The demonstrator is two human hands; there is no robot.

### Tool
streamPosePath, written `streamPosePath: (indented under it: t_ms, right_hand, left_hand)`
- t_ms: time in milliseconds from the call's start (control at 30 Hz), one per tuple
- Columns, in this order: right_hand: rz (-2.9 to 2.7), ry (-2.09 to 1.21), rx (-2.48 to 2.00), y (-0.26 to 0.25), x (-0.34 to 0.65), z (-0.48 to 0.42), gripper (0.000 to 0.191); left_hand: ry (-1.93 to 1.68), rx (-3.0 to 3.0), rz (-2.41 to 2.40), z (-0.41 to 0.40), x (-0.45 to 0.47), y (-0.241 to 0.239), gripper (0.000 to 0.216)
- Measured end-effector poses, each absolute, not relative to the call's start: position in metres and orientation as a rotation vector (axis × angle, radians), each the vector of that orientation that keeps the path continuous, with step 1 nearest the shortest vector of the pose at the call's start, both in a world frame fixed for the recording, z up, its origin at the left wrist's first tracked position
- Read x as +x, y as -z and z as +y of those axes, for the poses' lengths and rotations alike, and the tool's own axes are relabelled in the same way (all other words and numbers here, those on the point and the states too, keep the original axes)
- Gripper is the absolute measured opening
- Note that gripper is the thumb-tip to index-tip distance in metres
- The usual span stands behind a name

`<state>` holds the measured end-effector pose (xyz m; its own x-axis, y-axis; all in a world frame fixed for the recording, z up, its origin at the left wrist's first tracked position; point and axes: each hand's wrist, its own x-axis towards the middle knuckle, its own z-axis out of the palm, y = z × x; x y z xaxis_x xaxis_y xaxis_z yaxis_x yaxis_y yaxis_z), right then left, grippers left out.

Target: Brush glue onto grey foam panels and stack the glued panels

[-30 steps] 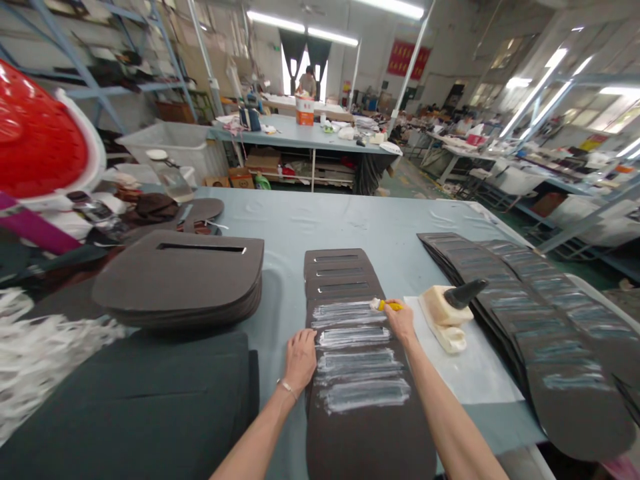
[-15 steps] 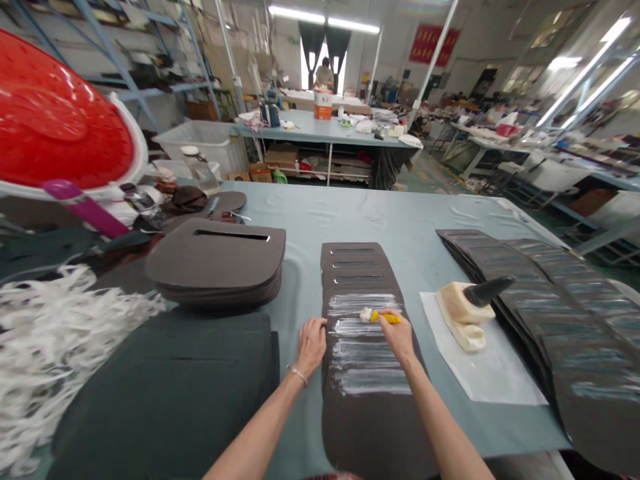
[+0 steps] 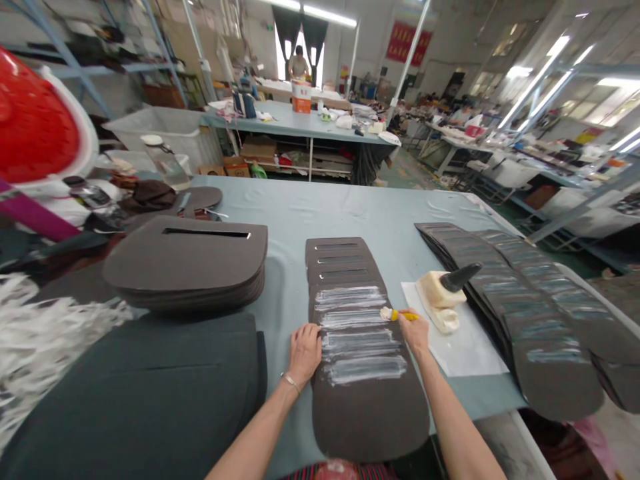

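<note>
Glue brushing on overlapped dark foam pieces, grey-blue table [image 3: 350, 213].

Right hand [image 3: 415, 331] clamped on small yellow-handled brush [image 3: 397, 315], bristles at right edge of the row of dark brown slotted foam pieces [image 3: 360, 347], white streaks across them. Left hand [image 3: 303, 350] flat, fingers together, pressing the row's left edge. Cream glue bottle with dark nozzle [image 3: 443, 293] lies on white sheet [image 3: 470, 350] just beside.
</note>
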<state>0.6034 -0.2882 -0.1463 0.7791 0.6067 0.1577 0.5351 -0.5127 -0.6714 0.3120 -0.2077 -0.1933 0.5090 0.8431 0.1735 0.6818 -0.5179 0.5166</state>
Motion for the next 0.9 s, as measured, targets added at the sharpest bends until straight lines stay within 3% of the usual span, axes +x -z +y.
streamPosePath:
  t_ms: [333, 633, 900]
  right_hand:
    - [-1.229, -0.482, -1.778, 0.148, 0.449, -0.255, 0.019]
    - [-0.886, -0.209, -2.199, 0.155, 0.598, -0.318, 0.028]
    - [-0.67, -0.211, -2.233, 0.134, 0.616, -0.339, 0.034]
  left_hand:
    - [-0.608, 2.416, 1.153, -0.225, 0.304, 0.196, 0.026]
    - [-0.572, 2.497, 1.158, -0.234, 0.304, 0.197, 0.029]
    - [-0.664, 2.212, 1.2, -0.22, 0.3, 0.193, 0.024]
